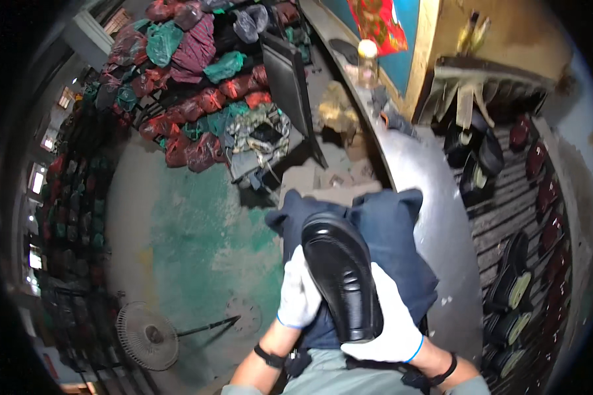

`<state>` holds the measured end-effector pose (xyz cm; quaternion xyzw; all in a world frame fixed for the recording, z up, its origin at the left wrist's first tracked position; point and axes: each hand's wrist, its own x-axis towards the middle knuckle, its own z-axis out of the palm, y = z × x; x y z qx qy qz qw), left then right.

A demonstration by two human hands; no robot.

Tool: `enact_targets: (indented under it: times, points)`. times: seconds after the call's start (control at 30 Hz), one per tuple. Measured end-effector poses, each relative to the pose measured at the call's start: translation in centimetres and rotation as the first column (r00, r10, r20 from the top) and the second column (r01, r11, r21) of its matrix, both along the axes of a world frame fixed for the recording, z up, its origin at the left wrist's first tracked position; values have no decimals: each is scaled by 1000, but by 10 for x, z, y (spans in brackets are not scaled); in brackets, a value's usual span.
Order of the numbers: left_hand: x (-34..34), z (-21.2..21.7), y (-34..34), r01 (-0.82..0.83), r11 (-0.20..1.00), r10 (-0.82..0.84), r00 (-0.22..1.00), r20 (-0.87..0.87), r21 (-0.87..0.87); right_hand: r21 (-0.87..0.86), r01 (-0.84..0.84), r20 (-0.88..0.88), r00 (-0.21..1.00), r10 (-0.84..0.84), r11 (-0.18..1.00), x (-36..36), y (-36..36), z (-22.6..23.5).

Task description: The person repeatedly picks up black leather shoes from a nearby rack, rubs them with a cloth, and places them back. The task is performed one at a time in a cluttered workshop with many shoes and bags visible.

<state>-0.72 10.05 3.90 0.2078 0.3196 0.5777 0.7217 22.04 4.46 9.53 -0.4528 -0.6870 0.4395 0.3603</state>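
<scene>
A glossy black leather shoe (339, 266) lies lengthwise between my two hands, above the dark blue cloth (396, 240) over my lap. White-gloved, my left hand (299, 291) presses against the shoe's left side with its fingers close together. My right hand (394, 322), in a matching glove, wraps round the near end and right side of the shoe. Its fingers are partly hidden behind the shoe. The shoe's broad, rounded far end points away from me.
To my right runs a metal worktop (438, 214), with a lidded jar (367, 69) farther up. Beyond it, a slatted rack (484, 247) carries black shoes (509, 273) and dark red items. At left stand a fan (148, 336), a black chair (288, 82) and piled bags (201, 148).
</scene>
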Motion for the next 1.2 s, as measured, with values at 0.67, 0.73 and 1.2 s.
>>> enact_targets:
  times: [0.67,0.73,1.2]
  points:
    - [-13,27,32,132,969,120,483,-867,208,71,-24,276,961,4,997,-32,-22,-38]
    - [-22,38,48,211,951,113,443,-889,226,15,-30,110,994,28,999,-15,-12,-23]
    - [256,13,145,828,205,363,431,-826,522,-524,389,-484,595,-641,757,205,-78,-35]
